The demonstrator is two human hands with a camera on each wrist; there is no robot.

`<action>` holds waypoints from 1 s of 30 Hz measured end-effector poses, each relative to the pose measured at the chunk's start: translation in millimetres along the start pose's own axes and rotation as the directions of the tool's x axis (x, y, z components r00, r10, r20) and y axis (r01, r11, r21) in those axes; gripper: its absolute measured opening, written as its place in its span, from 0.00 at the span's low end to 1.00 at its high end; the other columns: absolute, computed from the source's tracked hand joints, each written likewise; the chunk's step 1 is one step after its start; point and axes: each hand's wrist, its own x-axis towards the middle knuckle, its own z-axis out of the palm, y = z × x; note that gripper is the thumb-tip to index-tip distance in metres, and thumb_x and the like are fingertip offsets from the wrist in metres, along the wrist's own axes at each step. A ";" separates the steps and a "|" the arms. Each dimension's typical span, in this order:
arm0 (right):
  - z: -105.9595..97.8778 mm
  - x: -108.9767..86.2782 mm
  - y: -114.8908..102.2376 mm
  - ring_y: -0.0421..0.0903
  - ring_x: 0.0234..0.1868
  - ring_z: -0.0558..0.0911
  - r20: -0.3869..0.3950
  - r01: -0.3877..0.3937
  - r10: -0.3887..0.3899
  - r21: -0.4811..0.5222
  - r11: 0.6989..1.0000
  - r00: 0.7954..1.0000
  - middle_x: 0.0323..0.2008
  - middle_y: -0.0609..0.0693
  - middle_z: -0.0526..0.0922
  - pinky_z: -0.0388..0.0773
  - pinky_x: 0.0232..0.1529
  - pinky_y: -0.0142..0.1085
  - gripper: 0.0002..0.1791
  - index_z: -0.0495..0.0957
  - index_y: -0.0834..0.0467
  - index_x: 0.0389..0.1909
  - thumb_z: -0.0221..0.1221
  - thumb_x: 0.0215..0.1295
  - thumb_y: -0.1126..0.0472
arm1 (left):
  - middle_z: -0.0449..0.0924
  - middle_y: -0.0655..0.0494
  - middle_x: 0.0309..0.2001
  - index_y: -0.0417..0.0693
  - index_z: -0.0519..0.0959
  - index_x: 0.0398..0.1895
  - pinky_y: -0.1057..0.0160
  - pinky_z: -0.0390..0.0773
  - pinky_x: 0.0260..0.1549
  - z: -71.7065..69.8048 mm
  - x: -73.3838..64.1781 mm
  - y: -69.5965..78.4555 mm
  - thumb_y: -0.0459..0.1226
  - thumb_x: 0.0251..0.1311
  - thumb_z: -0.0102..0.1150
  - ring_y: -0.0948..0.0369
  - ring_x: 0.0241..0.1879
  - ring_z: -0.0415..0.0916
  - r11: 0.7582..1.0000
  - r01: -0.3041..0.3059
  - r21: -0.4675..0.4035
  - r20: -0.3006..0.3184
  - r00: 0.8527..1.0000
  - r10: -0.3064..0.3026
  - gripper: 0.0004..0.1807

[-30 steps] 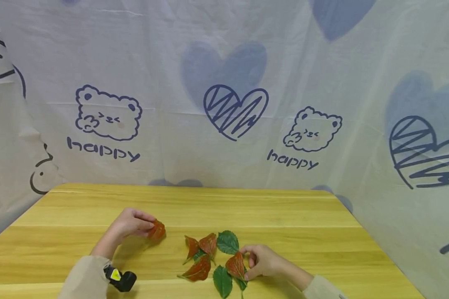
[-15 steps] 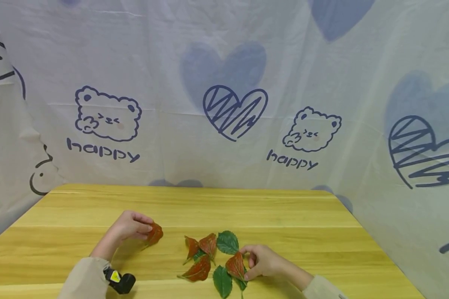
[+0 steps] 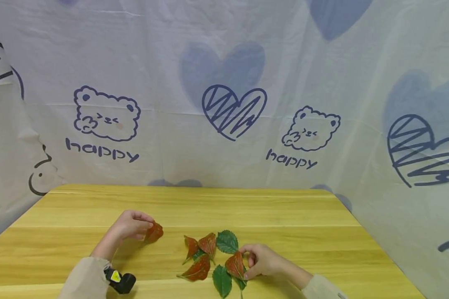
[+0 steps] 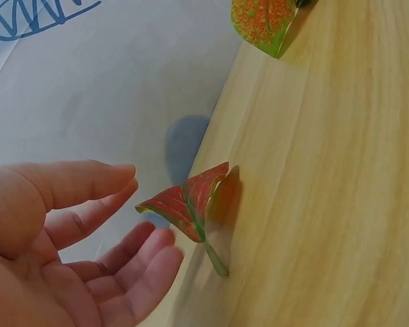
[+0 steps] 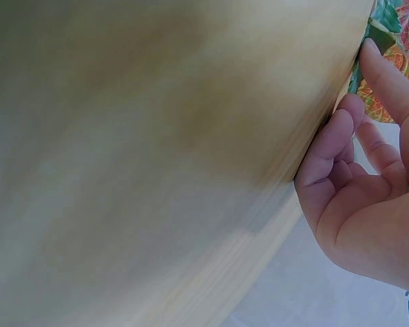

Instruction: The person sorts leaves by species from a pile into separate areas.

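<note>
Above the left part of the table my left hand [image 3: 131,226] pinches a red leaf [image 3: 154,233] by one edge between thumb and fingertips. In the left wrist view this leaf [image 4: 187,204] shows pale veins, a folded blade and a short green stem; the other fingers curl loosely below it. My right hand [image 3: 262,261] lies low at the right of the leaf group, its thumb and index finger at the edges of another red leaf [image 3: 235,265]. That leaf overlaps a green one [image 3: 241,284]. In the right wrist view a red-and-yellow leaf [image 5: 380,95] is partly behind the fingers.
Between the hands lie several leaves: a small red one [image 3: 192,247], a red one [image 3: 208,244], a larger red one [image 3: 198,269] and green ones [image 3: 227,241] [image 3: 222,281]. The wooden table [image 3: 284,216] ends at a printed cloth backdrop [image 3: 164,158].
The red leaf in my left hand has turned and shifted slightly left and down, and its stem now shows less in the head view. The right hand and the lying leaves stay put.
</note>
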 end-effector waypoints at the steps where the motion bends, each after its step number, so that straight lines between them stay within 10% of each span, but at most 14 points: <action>1: -0.1 -0.1 0.2 0.40 0.18 0.65 0.001 0.003 -0.003 -0.002 1.000 1.000 0.20 0.49 0.69 0.62 0.16 0.27 0.29 0.70 0.69 0.51 0.65 0.44 0.74 | 0.78 0.52 0.29 0.29 0.77 0.36 0.60 0.76 0.24 0.5 -0.2 0.5 0.27 0.54 0.55 0.59 0.28 0.74 1.000 0.003 0.012 -0.011 1.000 -0.003 0.08; 16: -1.9 -0.1 2.2 0.39 0.17 0.65 0.007 0.027 -0.027 -0.028 0.999 1.000 0.20 0.48 0.69 0.62 0.16 0.27 0.28 0.70 0.70 0.50 0.65 0.44 0.73 | 0.77 0.43 0.35 0.28 0.74 0.45 0.56 0.76 0.33 11.7 -4.6 19.2 0.32 0.58 0.53 0.49 0.37 0.74 0.979 -0.119 0.164 -0.149 0.978 0.144 0.15; 30: -2.1 -0.8 0.0 0.39 0.17 0.65 0.007 0.019 -0.019 -0.034 0.999 1.000 0.20 0.48 0.69 0.62 0.16 0.27 0.28 0.70 0.69 0.50 0.65 0.45 0.73 | 0.78 0.49 0.26 0.31 0.79 0.38 0.58 0.74 0.22 42.3 -12.3 40.1 0.31 0.56 0.56 0.55 0.26 0.74 0.964 -0.243 0.105 -0.084 0.964 0.252 0.10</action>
